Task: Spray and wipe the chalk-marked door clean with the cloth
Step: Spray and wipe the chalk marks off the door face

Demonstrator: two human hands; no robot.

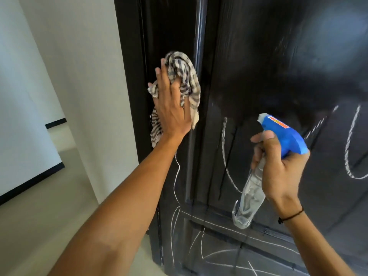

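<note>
- The door [268, 56] fills the right side of my view, black and glossy, its upper part wet and smeared.
- The wall [79, 66] stands pale to the left of the door, with the floor [49, 216] below it.
- Chalk marks [350, 144] loop across the door's lower half and cross its bottom panels; thin wet runs trail down between them.
- The cloth [185, 76], striped dark and light, is bunched against the door's left edge, near the frame, above the chalk.
- My left hand [171, 108] presses the cloth flat to the door, fingers mostly straight and pointing up, with folds of cloth bulging between them and a tail hanging below my palm.
- The bottle [251, 196] is clear with a blue spray head [284, 134], tilted so the nozzle aims up-left at the door, held just off the surface.
- My right hand [278, 168] grips the bottle's neck, a finger curled over the front of the head.
- A dark band [292, 216] circles my right wrist.
</note>
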